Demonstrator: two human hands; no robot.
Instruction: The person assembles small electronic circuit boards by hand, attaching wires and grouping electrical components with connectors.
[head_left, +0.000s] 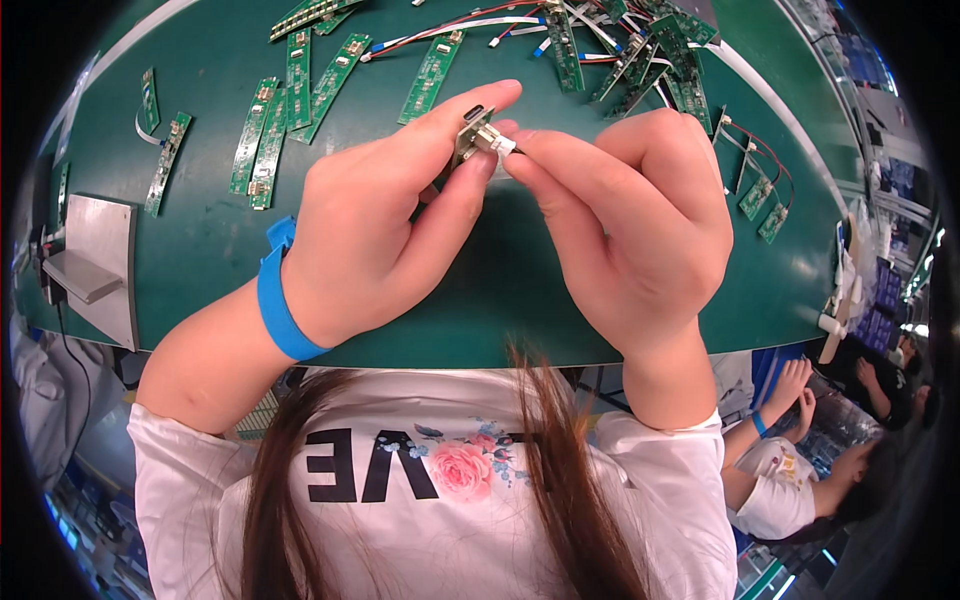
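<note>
My left hand [375,220] is closed, pinching a small circuit board [466,137] between thumb and index finger above the table. A metal-rimmed port shows at the board's upper edge. My right hand [640,215] pinches a white cable connector [500,143] with thumb and forefinger. That connector meets a socket on the board's right side; I cannot tell whether it is fully seated. Any wires behind the connector are hidden by my right fingers. Around my left wrist is a blue strap [279,305].
Several long green circuit boards [296,85] lie at the far left of the green table [500,310]. A pile of boards and cables [640,55] sits at the far right. Small wired boards [757,198] lie right; a metal stand [105,270] is left. Another person [785,480] works at right.
</note>
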